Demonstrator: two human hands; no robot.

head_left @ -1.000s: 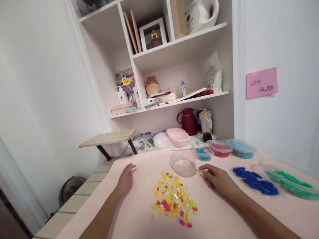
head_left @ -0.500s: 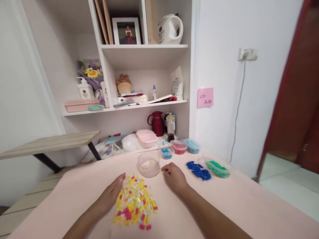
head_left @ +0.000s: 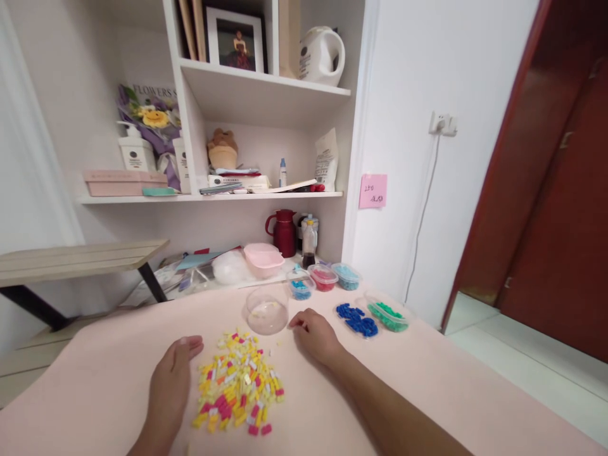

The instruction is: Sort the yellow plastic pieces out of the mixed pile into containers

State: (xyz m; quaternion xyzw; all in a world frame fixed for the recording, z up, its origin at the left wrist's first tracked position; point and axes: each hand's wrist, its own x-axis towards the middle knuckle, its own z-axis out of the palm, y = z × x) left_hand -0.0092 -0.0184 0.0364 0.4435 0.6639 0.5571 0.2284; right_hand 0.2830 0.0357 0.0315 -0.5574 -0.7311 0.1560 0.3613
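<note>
A loose heap of small plastic pieces, mostly yellow with pink, white and orange ones, lies on the pink table cover. Left of the heap is my left hand, palm turned toward it, fingers stretched out and nothing in them. My right hand rests behind the heap to the right, its fingers curled with the tips together beside the clear round bowl. Whatever those tips hold, if anything, is too small to make out. A few yellowish pieces lie inside the bowl.
Dark blue pieces and a clear tub of green pieces stand right. Behind are tubs of blue, red and light blue pieces. A pink basin and red jug stand at the back.
The view has swung right. My left hand moved in beside the heap, then drew back from it a little. My right hand stays by the bowl, its fingers now more curled.
</note>
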